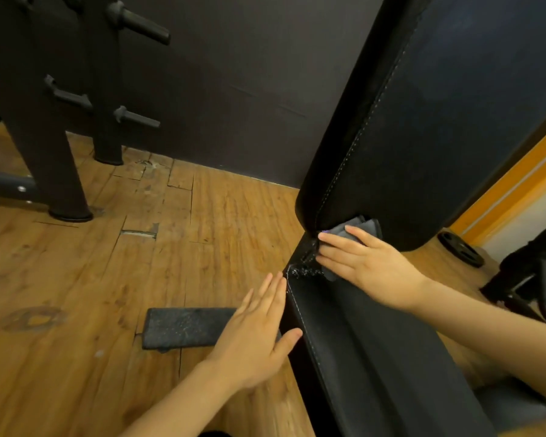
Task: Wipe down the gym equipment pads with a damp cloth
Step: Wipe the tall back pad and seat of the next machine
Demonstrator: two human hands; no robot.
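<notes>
The floor (76,279) is made of brown wood boards, with cracks and worn spots, and a dark wall (234,74) stands behind it. A big black back pad (423,127) leans up on the right, with a line of white stitches down its edge. Below it lies the black seat pad (375,357), which also has white stitches. The two pads almost meet at a gap in the middle. On the left stands a black metal rack (60,105) with short pegs sticking out. A flat dark mat (183,328) lies on the floor near the seat pad. A round black weight plate (460,249) sits on the floor at the right.

The right hand (369,263) lies flat with straight fingers and presses a gray cloth (356,228) at the gap, against the bottom of the back pad. The left hand (259,329) is flat too, fingers straight and close together. It rests against the left edge of the seat pad and holds nothing.
</notes>
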